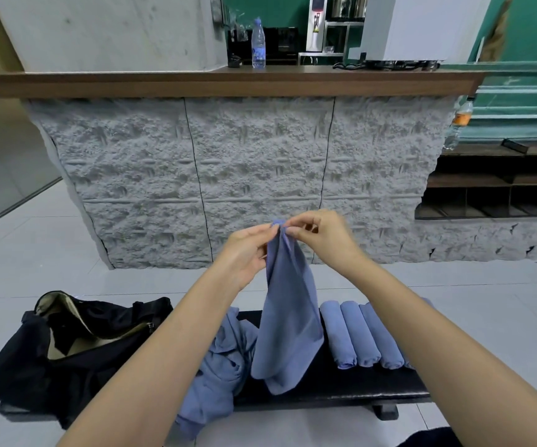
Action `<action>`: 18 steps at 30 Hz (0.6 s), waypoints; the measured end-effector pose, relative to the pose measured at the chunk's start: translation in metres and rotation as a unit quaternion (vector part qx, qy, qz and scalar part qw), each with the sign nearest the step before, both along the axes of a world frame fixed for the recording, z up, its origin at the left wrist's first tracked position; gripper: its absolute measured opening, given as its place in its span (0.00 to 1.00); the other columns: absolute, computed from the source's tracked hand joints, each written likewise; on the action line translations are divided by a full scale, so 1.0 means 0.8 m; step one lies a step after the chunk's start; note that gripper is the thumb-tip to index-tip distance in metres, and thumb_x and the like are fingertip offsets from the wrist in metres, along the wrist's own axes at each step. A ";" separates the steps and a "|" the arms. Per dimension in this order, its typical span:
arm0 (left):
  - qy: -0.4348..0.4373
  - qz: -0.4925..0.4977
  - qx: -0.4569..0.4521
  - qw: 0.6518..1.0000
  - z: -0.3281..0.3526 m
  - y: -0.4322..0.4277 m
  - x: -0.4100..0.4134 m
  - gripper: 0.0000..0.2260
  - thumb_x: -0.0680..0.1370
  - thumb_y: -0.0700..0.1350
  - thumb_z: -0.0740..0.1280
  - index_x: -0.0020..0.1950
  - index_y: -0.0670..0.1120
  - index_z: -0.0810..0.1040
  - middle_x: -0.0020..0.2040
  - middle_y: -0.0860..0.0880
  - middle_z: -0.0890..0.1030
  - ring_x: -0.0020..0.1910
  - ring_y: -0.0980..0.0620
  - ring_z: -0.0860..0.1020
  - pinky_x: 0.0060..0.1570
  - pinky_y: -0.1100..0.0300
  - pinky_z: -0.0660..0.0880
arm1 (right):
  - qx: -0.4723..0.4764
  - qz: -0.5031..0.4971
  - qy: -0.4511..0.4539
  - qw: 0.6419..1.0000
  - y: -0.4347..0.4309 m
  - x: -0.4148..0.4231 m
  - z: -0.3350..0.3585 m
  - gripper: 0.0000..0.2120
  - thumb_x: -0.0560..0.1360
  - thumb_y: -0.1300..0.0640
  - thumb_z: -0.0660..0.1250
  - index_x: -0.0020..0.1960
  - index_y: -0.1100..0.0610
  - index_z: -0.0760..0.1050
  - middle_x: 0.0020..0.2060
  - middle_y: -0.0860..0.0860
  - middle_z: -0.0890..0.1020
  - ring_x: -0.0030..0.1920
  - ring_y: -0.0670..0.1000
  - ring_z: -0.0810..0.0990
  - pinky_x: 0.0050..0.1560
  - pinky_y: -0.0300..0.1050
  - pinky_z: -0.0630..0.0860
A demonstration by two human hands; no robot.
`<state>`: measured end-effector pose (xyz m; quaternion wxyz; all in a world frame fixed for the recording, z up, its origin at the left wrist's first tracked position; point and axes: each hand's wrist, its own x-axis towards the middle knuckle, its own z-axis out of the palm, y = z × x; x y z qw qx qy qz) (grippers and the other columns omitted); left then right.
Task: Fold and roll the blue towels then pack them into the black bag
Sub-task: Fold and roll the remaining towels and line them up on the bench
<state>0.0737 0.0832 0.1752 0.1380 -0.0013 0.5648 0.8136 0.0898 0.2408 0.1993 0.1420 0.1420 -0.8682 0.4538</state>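
A blue towel hangs in the air above the black bench. My left hand and my right hand both pinch its top edge, close together. On the bench to the right lie three rolled blue towels side by side, partly hidden by my right forearm. A heap of loose blue towels lies left of the hanging one and droops over the bench's front edge. The black bag stands open at the bench's left end, its pale lining showing.
A grey stone-faced counter with a wooden top stands behind the bench. A water bottle and appliances sit on it. Dark shelves are at the right. Pale floor tiles lie all around.
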 end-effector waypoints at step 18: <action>0.172 0.089 -0.183 0.964 0.015 0.006 0.007 0.06 0.74 0.37 0.70 0.49 0.38 0.82 0.41 0.50 0.83 0.35 0.65 0.79 0.41 0.68 0.74 | -0.100 0.072 -0.097 0.988 0.013 0.005 -0.017 0.05 0.74 0.59 0.70 0.41 0.55 0.74 0.31 0.49 0.77 0.35 0.44 0.73 0.40 0.34 0.70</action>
